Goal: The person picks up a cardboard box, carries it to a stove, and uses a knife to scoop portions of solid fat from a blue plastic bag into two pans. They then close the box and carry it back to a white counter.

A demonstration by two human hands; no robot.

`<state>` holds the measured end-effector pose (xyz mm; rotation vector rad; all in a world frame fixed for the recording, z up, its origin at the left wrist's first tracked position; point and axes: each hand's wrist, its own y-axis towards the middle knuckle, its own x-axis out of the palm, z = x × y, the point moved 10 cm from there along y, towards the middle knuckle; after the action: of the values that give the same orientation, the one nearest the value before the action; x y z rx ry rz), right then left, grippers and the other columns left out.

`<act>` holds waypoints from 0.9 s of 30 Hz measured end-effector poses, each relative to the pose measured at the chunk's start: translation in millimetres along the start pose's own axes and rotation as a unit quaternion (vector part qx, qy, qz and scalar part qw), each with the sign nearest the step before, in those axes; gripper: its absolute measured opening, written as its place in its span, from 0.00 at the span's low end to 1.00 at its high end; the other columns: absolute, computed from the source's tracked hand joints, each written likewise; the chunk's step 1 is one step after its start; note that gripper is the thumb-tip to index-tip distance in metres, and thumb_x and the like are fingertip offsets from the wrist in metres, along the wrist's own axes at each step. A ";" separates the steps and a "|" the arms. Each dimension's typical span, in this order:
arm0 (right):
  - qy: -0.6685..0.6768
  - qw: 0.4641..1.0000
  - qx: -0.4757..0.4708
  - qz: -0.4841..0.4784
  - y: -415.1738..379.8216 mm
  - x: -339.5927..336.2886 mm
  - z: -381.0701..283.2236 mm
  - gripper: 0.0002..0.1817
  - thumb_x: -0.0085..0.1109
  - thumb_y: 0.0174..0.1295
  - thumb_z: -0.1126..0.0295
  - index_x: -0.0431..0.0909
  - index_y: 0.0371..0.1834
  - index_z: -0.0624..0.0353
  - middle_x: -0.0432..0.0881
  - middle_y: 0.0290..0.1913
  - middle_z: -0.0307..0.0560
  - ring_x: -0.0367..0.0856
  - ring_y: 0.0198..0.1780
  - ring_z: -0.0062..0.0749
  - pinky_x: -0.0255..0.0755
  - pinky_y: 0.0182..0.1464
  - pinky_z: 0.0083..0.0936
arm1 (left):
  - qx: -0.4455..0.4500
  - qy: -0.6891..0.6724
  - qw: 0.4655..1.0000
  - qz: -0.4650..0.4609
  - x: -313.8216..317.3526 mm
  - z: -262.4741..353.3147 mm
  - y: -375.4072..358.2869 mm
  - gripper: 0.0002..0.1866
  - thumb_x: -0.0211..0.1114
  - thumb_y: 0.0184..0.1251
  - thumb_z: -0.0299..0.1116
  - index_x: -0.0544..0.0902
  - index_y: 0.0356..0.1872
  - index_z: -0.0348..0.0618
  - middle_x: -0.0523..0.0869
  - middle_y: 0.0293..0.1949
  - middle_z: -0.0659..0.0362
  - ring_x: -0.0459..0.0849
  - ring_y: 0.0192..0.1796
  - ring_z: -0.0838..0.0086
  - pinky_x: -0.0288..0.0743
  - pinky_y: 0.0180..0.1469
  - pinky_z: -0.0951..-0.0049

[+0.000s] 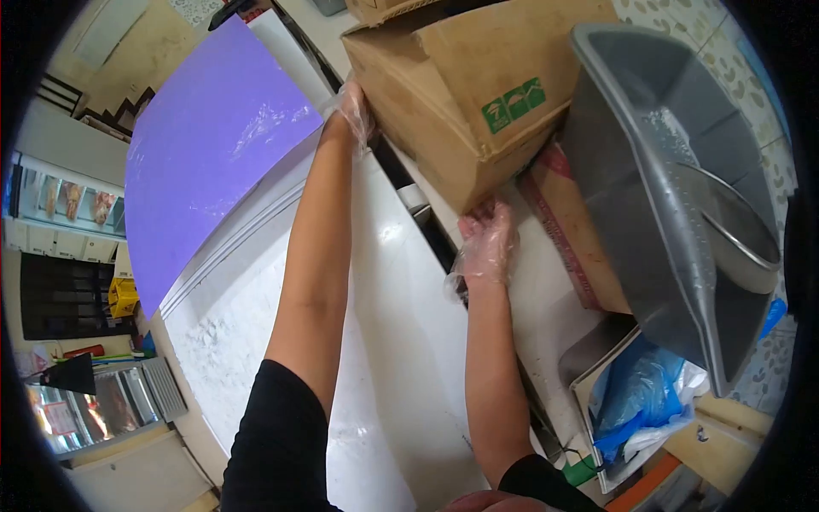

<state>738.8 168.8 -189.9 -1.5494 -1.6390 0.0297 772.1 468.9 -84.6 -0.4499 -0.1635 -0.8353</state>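
Both gloved hands grip a cardboard box (461, 94) that sits tilted at the far edge of the white worktop (384, 341); the left hand (351, 109) is clamped on its far left side; the right hand (486, 243) is closed on its near bottom corner. Just right of the box a grey plastic bin (657, 222) leans, with a metal bowl (734, 226) inside; a purple board (205, 145) lies to the left.

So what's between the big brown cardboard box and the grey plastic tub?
In the head view, a flat red-and-brown printed carton stands wedged between the brown cardboard box and the grey plastic tub; both gloved hands hold the box.
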 end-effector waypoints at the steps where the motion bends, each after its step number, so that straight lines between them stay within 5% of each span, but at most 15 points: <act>1: 0.025 1.000 0.010 -0.015 1.7 1.2 2.8 0.29 0.57 0.66 0.46 0.72 0.60 0.56 0.75 0.52 0.47 0.73 0.53 0.40 0.66 0.62 0.38 | 0.000 0.007 1.000 0.014 -3.0 4.3 -1.1 0.35 0.50 0.69 0.65 0.78 0.62 0.45 0.82 0.58 0.50 0.81 0.58 0.56 0.73 0.58 0.46; 10: 0.124 0.991 0.029 -0.039 -6.6 5.8 -21.7 0.38 0.55 0.66 0.43 0.58 0.74 0.49 0.67 0.61 0.48 0.72 0.57 0.39 0.68 0.58 0.38 | 0.019 0.114 0.993 0.009 -18.3 18.1 3.9 0.30 0.56 0.69 0.59 0.79 0.57 0.43 0.85 0.48 0.53 0.85 0.48 0.62 0.79 0.50 0.53; 16: 0.096 0.989 0.005 -0.111 6.0 10.1 -7.7 0.26 0.52 0.70 0.43 0.71 0.62 0.48 0.74 0.56 0.46 0.73 0.56 0.38 0.70 0.56 0.37 | -0.074 0.113 0.989 0.067 -70.8 26.7 -28.9 0.40 0.58 0.66 0.68 0.76 0.62 0.39 0.83 0.49 0.47 0.84 0.40 0.61 0.82 0.39 0.61; 17: 0.095 0.993 0.012 -0.065 -8.1 12.0 -11.4 0.23 0.53 0.70 0.44 0.75 0.56 0.48 0.76 0.52 0.42 0.75 0.50 0.35 0.71 0.51 0.35 | -0.008 0.109 0.994 0.010 -69.9 30.9 -32.3 0.45 0.56 0.66 0.71 0.74 0.64 0.35 0.83 0.47 0.45 0.81 0.35 0.64 0.82 0.35 0.66; 23: 0.060 0.988 0.028 -0.140 1.5 14.4 -7.1 0.22 0.53 0.70 0.47 0.74 0.53 0.53 0.78 0.49 0.44 0.77 0.47 0.37 0.73 0.45 0.32 | -0.061 0.128 0.990 -0.013 -83.3 29.3 -46.4 0.53 0.46 0.67 0.77 0.71 0.67 0.28 0.84 0.45 0.44 0.79 0.33 0.68 0.81 0.42 0.71; 27: 0.045 0.993 0.042 -0.098 -10.4 17.4 -3.8 0.22 0.55 0.70 0.48 0.75 0.50 0.55 0.79 0.46 0.45 0.76 0.46 0.36 0.73 0.46 0.31 | -0.035 0.203 0.978 -0.011 -86.4 42.0 -54.5 0.55 0.44 0.66 0.79 0.72 0.67 0.29 0.84 0.46 0.45 0.79 0.34 0.70 0.79 0.46 0.72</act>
<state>735.0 178.8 -172.2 -1.3030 -1.6898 -0.0739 675.5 514.4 -56.7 -0.3349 0.2393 -0.9406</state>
